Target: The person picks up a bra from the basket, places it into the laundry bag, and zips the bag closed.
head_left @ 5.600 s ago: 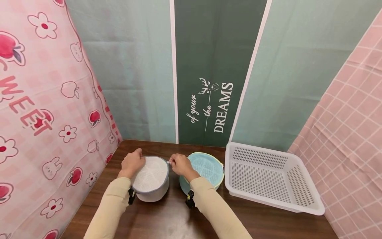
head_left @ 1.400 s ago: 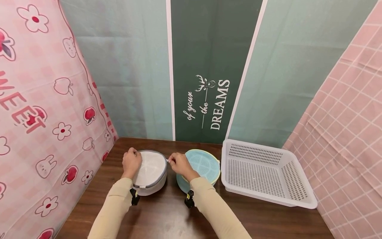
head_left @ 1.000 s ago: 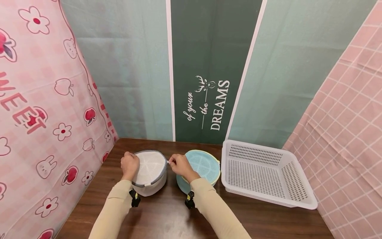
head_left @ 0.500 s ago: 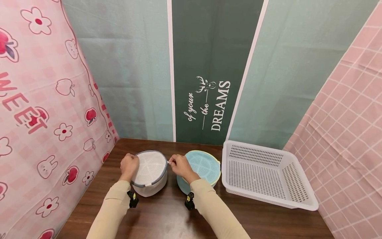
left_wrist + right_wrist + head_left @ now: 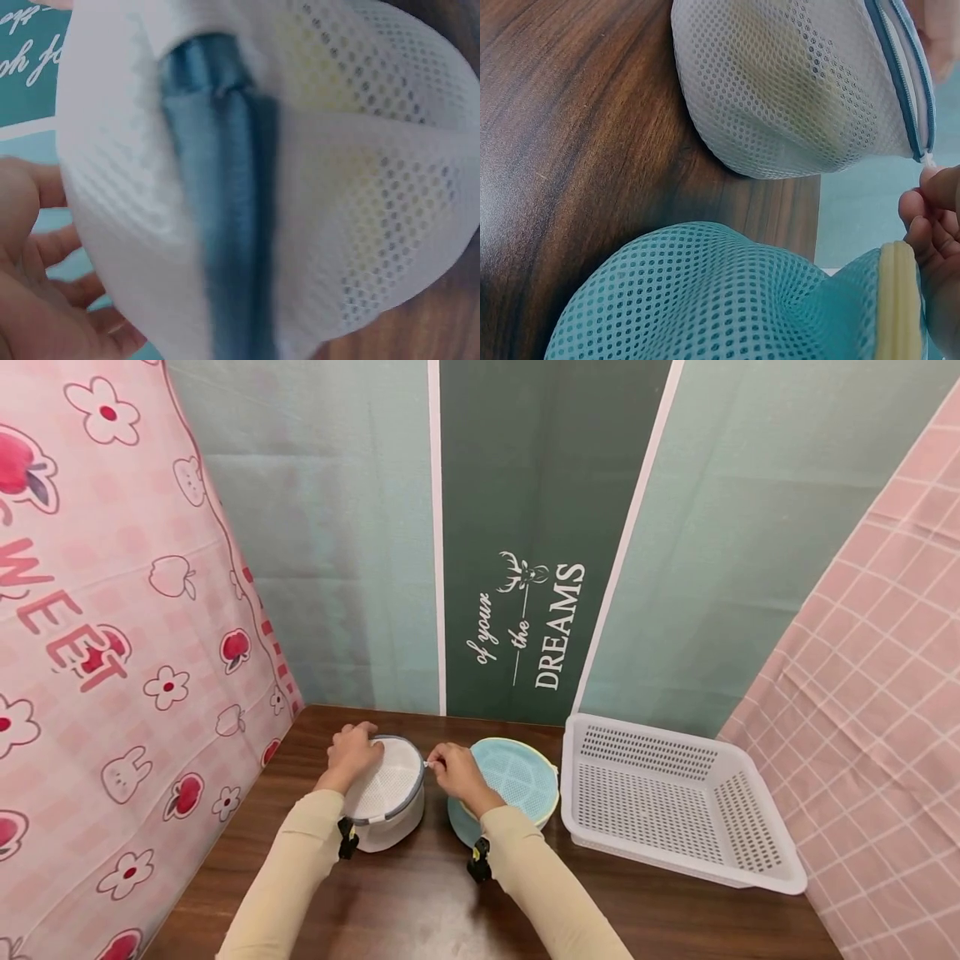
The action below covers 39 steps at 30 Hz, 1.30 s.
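Note:
A round white mesh laundry bag [image 5: 390,827] with a blue-grey zipper rim stands upright on the table, something yellowish showing through its mesh in the wrist views. On the top's left side rests my left hand [image 5: 354,753], its fingers loosely spread. In the left wrist view those fingers [image 5: 56,244] lie against the white mesh. Between thumb and forefinger, my right hand [image 5: 456,772] pinches a small white tab [image 5: 928,159] at the right end of the zipper. Beneath my right forearm sits a light-blue mesh laundry bag [image 5: 517,777] with a yellow rim [image 5: 898,304].
A white perforated plastic basket [image 5: 645,810] stands right of the blue bag. The brown wooden table [image 5: 420,902] ends at a green curtain [image 5: 360,568] behind. Patterned pink cloths hang at the left [image 5: 172,610] and right [image 5: 877,652].
My left hand has shifted from the white bag's left edge rightward and further onto its top, fingers spreading. My right hand keeps its pinch on the zipper-end tab. The bags stay about where they were.

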Available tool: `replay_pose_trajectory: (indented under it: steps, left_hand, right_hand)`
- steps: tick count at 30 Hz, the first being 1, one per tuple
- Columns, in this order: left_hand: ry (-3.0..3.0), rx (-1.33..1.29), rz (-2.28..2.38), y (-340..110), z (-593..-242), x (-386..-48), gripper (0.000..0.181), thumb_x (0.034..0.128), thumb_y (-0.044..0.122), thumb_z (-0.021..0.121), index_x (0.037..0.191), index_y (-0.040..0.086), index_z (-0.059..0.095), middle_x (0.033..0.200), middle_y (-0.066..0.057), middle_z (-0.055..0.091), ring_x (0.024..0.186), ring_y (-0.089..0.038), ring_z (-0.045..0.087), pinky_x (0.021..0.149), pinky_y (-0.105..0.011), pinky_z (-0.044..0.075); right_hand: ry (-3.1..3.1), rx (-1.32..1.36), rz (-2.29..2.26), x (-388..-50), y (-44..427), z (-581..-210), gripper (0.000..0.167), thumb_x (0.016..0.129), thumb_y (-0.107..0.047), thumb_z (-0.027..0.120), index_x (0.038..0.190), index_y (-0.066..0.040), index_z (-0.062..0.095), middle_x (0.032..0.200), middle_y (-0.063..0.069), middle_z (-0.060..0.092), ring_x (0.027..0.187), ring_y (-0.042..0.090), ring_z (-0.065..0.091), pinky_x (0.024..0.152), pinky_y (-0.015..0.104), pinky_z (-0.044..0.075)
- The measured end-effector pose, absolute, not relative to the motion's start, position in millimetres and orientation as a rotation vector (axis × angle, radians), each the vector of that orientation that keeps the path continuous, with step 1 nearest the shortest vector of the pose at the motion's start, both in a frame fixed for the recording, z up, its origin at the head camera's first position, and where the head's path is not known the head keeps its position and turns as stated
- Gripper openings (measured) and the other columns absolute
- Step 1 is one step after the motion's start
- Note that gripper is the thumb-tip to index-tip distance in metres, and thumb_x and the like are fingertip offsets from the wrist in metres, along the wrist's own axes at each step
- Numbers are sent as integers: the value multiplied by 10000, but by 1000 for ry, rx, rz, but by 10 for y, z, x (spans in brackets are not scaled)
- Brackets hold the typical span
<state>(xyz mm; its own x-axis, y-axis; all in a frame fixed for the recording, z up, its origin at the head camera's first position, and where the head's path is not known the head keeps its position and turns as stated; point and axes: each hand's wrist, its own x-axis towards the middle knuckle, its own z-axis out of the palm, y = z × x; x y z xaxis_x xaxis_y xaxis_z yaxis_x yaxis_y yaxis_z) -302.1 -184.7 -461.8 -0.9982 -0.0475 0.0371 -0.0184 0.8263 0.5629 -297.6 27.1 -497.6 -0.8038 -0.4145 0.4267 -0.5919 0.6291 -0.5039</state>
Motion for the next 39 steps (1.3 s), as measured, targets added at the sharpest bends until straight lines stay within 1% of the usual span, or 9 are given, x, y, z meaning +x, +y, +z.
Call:
replay_pose_trajectory:
  steps: [6, 11, 15, 18, 21, 24, 31, 34, 39]
  left_hand:
    - [-2980, -265, -809, -1755, -4597, -3100, 309, 880, 124, 537, 1170, 66, 625, 1185, -220, 489, 1089, -445, 426, 830, -593, 327]
    - [-3071, -439, -623, -1686, -4586, -3165, 313, 866, 113, 538, 1156, 109, 655, 1144, -165, 540, 1024, -402, 479, 758, -552, 341]
    - [-3113, -449, -513, -1666, -4557, -3167, 315, 864, 123, 545, 1159, 121, 653, 1107, -146, 558, 1004, -388, 501, 763, -552, 367]
    - [-3103, -451, -441, -1668, -4539, -3157, 235, 861, 121, 572, 1068, 111, 681, 1025, -131, 569, 933, -351, 542, 726, -518, 433]
    - [-3078, -474, -403, -1672, -4533, -3143, 128, 871, 106, 587, 954, 105, 685, 932, -109, 558, 831, -298, 564, 635, -445, 473]
    - [-3047, -469, -400, -1671, -4531, -3131, 86, 883, 96, 583, 907, 127, 661, 893, -83, 543, 767, -266, 563, 587, -403, 470]
    - [-3022, -438, -422, -1669, -4560, -3119, 88, 903, 116, 561, 865, 173, 616, 864, -47, 522, 705, -233, 539, 543, -386, 447]
    - [-3010, -435, -435, -1663, -4568, -3124, 95, 905, 120, 559, 849, 178, 609, 855, -50, 522, 691, -227, 531, 527, -384, 440]
    - [-3007, -410, -428, -1663, -4581, -3130, 83, 899, 130, 561, 862, 179, 617, 874, -57, 534, 719, -247, 543, 530, -400, 446]
  right_hand:
    - [-2597, 810, 942, -2984, 261, -4971, 93, 849, -37, 646, 782, -100, 632, 767, -9, 582, 711, 135, 539, 660, 261, 449]
    - [-2617, 810, 931, -2974, 257, -4952, 102, 857, -40, 636, 786, -112, 628, 764, -20, 569, 692, 117, 520, 640, 237, 440]
    - [-2605, 829, 934, -2970, 263, -4954, 95, 855, -47, 642, 783, -108, 631, 757, -19, 565, 685, 118, 519, 637, 239, 439]
    - [-2615, 832, 933, -2968, 264, -4963, 89, 854, -58, 647, 783, -109, 633, 756, -20, 565, 686, 117, 521, 638, 239, 442]
    - [-2630, 818, 927, -2967, 265, -4967, 84, 851, -60, 650, 786, -111, 636, 759, -23, 567, 693, 113, 521, 643, 237, 443]
    - [-2633, 799, 948, -2962, 269, -4956, 78, 849, -59, 651, 788, -107, 639, 760, -22, 567, 691, 113, 518, 636, 234, 444]
    - [-2627, 805, 957, -2962, 275, -4960, 81, 855, -60, 644, 789, -106, 641, 771, -21, 576, 686, 109, 516, 636, 240, 444]
    - [-2623, 806, 948, -2962, 273, -4969, 84, 856, -63, 645, 785, -108, 641, 772, -16, 580, 687, 114, 522, 640, 244, 445]
    - [-2614, 810, 946, -2960, 269, -4961, 83, 856, -68, 648, 784, -109, 641, 774, -14, 581, 692, 113, 524, 640, 241, 444]
